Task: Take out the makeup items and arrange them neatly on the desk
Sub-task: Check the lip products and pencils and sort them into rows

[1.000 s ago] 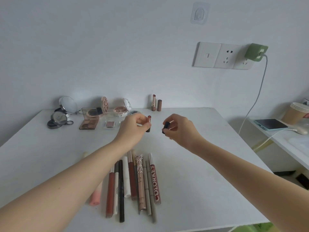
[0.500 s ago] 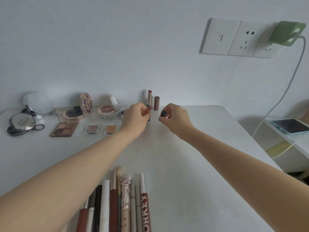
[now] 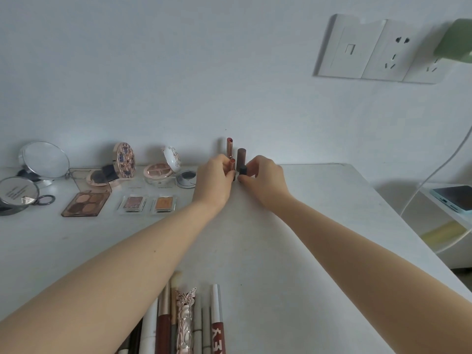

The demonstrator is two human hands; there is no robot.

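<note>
Most makeup already lies in rows on the worktop (image 3: 319,226). At 12 o'clock, the left hand (image 3: 213,181) grips an open lipstick (image 3: 232,165) and the right hand (image 3: 263,178) pinches its dark cap (image 3: 243,170); both wait to be set down.

We see an open lipstick (image 3: 232,166) upright at frame centre, its dark cap (image 3: 243,170) just right of it. Behind them: taller rose-gold lipstick (image 3: 229,147) and brown cap (image 3: 241,157), both upright. Pens and tubes (image 3: 178,325) lie parallel at bottom centre.
</note>
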